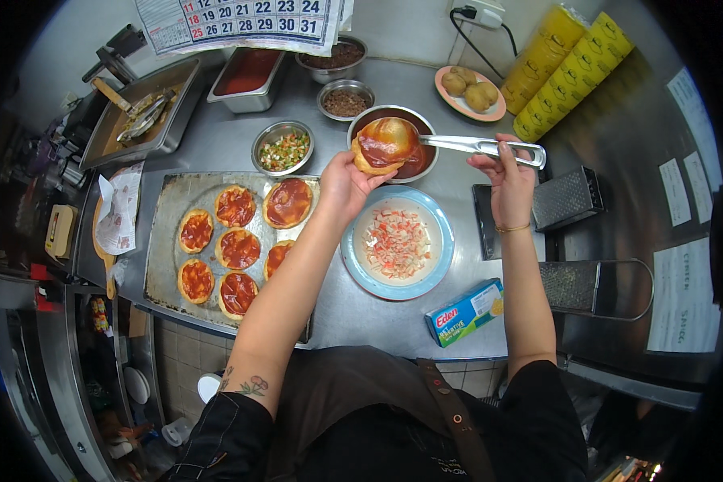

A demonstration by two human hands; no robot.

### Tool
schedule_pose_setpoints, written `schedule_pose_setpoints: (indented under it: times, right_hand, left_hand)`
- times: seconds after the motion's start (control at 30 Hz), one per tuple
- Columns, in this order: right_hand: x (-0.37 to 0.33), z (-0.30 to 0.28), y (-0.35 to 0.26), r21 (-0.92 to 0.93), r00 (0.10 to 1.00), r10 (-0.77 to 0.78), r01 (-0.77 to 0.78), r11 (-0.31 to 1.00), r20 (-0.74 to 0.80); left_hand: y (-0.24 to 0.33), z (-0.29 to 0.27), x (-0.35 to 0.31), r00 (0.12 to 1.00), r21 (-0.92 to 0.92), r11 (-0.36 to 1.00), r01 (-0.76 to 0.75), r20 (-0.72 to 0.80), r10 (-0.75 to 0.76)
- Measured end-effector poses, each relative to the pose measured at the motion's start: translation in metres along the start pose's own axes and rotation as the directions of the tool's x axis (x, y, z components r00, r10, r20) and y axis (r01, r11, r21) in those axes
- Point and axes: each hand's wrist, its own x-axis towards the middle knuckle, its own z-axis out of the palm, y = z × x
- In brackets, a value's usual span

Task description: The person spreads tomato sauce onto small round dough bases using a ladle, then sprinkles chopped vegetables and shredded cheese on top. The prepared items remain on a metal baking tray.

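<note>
A calendar (245, 22) hangs above; a plate (455, 104) holds potatoes (478, 98); yellow rolls (574, 77) stand nearby.

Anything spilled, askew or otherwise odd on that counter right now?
No obvious spill stands out. The baking tray looks darkly stained around the sauce-topped rounds, which seems like wear. The blue-green carton lies at a slant near the front edge of the counter, out of line with it.
</note>
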Motion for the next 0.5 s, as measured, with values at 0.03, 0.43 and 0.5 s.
schedule_pose_setpoints:
  times: [0.03, 0.43, 0.5]
  right_hand:
    - [0.001, 0.000, 0.000, 0.006, 1.000, 0.006, -0.006, 1.000, 0.007]
    - [0.011, 0.001, -0.004, -0.047, 0.998, -0.064, 0.064, 0.997, 0.006]
    - [0.009, 0.003, -0.007, -0.035, 0.997, -0.080, 0.080, 0.996, 0.019]
  left_hand:
    - [0.000, 0.000, -0.001, 1.000, -0.001, 1.000, -0.004, 0.004, 0.004]
    - [0.005, 0.003, -0.016, 0.992, -0.004, 0.996, 0.089, -0.088, -0.089]
    - [0.008, 0.009, -0.021, 0.989, 0.023, 0.995, 0.099, -0.116, -0.096]
